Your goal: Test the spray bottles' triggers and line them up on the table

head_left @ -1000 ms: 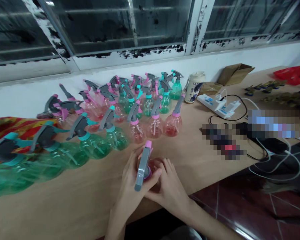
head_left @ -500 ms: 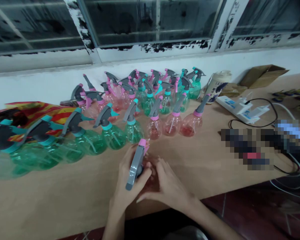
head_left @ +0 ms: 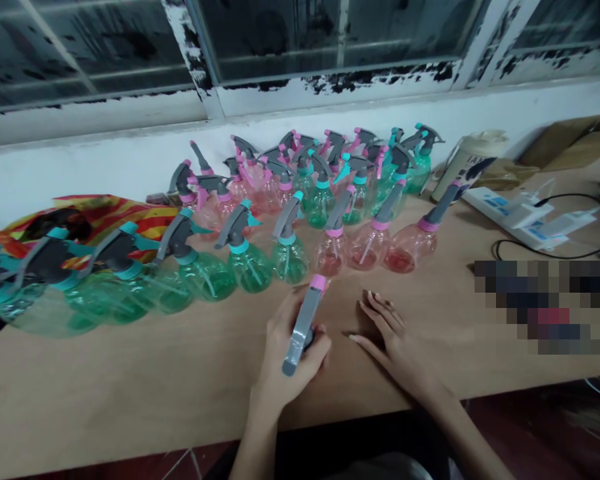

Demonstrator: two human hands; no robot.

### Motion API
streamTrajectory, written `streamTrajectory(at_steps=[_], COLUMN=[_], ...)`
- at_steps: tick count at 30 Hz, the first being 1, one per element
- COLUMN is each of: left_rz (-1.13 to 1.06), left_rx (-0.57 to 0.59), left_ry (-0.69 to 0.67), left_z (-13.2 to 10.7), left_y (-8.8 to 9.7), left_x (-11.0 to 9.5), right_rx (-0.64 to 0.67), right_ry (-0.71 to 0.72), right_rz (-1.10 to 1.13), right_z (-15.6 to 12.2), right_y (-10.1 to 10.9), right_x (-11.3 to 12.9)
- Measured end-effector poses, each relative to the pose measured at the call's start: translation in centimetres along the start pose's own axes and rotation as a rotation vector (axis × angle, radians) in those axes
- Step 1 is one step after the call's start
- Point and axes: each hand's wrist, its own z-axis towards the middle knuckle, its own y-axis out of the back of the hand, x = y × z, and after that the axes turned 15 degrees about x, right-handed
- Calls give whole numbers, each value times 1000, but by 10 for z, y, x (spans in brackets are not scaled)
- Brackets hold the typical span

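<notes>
Faces a wide dark window (head_left: 275,40), framed in white with patchy black marks, above a white wall (head_left: 105,157). Has below it a wood-toned counter (head_left: 180,380), reaching from the left edge to the right. Has lined up there, from left to middle, green spray bottles (head_left: 253,267) with gray heads and turquoise collars, then, farther right, three pink spray bottles (head_left: 365,250) with pink collars and darker red at the bottom. Has on the far side, near the wall, a mixed cluster of spray bottles (head_left: 320,200), green and pink together.

Has at far left a striped red-and-yellow covering (head_left: 110,213); cannot tell whether of cloth or plastic. Has at far right a brown cardboard box (head_left: 575,143), then a cream printed tumbler (head_left: 473,160), and a white power strip (head_left: 505,217) nearer, with adapters plugged in.

Curls the left hand (head_left: 280,353) tightly around a pink-nozzled spray bottle (head_left: 303,323), at the near middle, gray head angled with the nozzle pointing far; cannot make out the body beneath the fingers. Spreads the right hand (head_left: 397,343) loosely, holding nothing, palm down just to the right, on or barely over the counter.
</notes>
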Motion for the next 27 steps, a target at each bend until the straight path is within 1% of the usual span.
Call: streamTrajectory(at_steps=[3, 7, 11, 13, 15, 17, 19, 23, 25, 27], left_rz=[13, 9, 7, 14, 44, 75, 78, 75, 105, 125], left_rx=[57, 63, 71, 89, 85, 48, 28, 57, 46, 28], left_ry=[-52, -41, -26, -53, -114, -157, -151, -166, -188, -178], left_z=[2, 3, 3, 4, 5, 7, 7, 8, 8, 7], left_y=[1, -1, -2, -1, -1, -1, -1, -1, -1, -2], left_x=[-5, -9, -7, -6, -4, -2, 0, 1, 0, -1], right_rx=[2, 13, 3, 5, 4, -6, -13, -15, -15, -17], right_ry=[-5, -8, -7, -7, -7, -6, -5, -3, -7, -11], right_rz=[-10, -14, -15, -25, -33, -34, -33, -33, -33, -37], right_z=[0, 0, 0, 0, 0, 0, 0, 1, 1, 1], right_y=[0, 2, 2, 2, 1, 0, 0, 0, 0, -1], right_x=[1, 1, 1, 0, 0, -1, -1, -1, -1, -1])
